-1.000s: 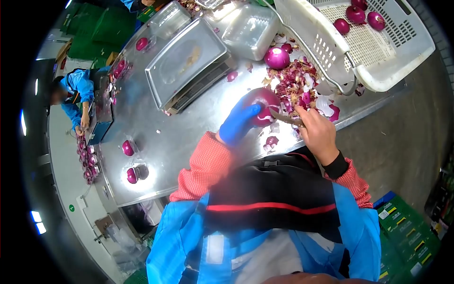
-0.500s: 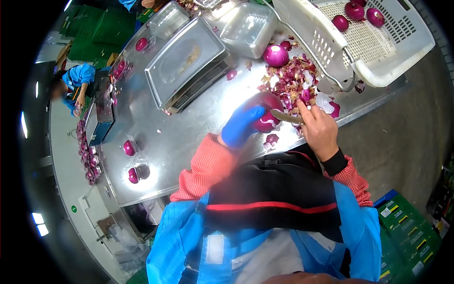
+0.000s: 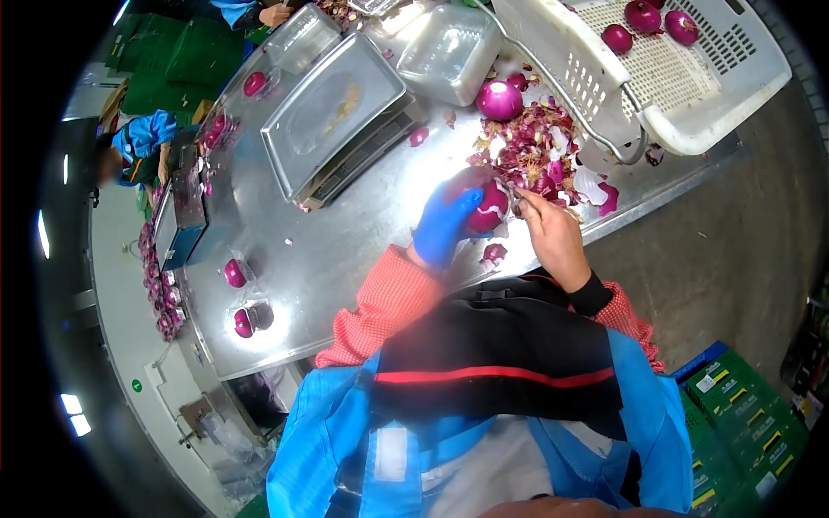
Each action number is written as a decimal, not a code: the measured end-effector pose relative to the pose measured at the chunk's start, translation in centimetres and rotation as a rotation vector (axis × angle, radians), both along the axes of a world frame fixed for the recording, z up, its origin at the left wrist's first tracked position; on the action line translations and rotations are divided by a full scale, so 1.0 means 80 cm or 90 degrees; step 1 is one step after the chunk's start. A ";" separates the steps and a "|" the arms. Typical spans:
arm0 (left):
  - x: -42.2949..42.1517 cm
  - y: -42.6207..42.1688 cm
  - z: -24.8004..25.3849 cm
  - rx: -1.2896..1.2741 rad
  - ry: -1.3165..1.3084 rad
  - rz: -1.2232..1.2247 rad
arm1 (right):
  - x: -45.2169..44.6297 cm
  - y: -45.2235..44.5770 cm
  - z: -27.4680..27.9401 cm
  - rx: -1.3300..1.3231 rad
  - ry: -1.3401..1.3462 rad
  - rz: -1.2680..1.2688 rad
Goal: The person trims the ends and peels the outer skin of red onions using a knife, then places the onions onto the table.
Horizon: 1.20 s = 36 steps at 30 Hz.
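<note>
My left hand (image 3: 442, 226), in a blue glove, is wrapped round a large red onion (image 3: 490, 207) above the metal table's front part. Closed on a knife (image 3: 517, 205), my right hand (image 3: 553, 237) is at the onion's right side; most of the blade is hidden. Behind both hands lies a heap of red and white onion skins (image 3: 540, 151), with a peeled purple onion (image 3: 499, 101) at its back edge. A small piece of onion (image 3: 494, 253) lies just in front of the held onion.
The metal table (image 3: 345, 250) bears a scale with a tray (image 3: 332, 116), clear plastic containers (image 3: 449, 53) and wrapped onions (image 3: 235, 273). A white crate (image 3: 691, 138) with several onions stands at the right. A co-worker (image 3: 142, 142) is at the far left; green crates (image 3: 743, 414) are lower right.
My right hand has moved left and slightly down, bringing the knife close against the onion. The held onion has turned a little. At the far left, the co-worker's arms have shifted.
</note>
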State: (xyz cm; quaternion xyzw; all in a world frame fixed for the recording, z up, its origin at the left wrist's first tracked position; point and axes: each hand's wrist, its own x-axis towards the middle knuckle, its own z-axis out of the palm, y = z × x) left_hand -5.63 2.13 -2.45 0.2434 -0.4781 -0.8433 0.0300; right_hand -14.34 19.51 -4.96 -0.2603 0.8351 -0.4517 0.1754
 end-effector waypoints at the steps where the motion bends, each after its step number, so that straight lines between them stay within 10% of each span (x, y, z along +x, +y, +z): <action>1: 0.000 0.000 -0.001 0.001 -0.010 0.005 | 0.001 -0.001 -0.004 0.015 -0.040 0.002; 25: 0.015 -0.016 0.020 0.107 -0.121 -0.071 | -0.022 0.032 0.038 0.152 -0.054 0.181; 29: 0.012 -0.013 0.008 0.061 -0.046 -0.164 | -0.012 0.003 0.045 -0.139 0.231 0.067; 36: 0.005 -0.013 0.011 -0.040 -0.139 -0.312 | -0.027 -0.007 0.051 -0.037 0.562 0.262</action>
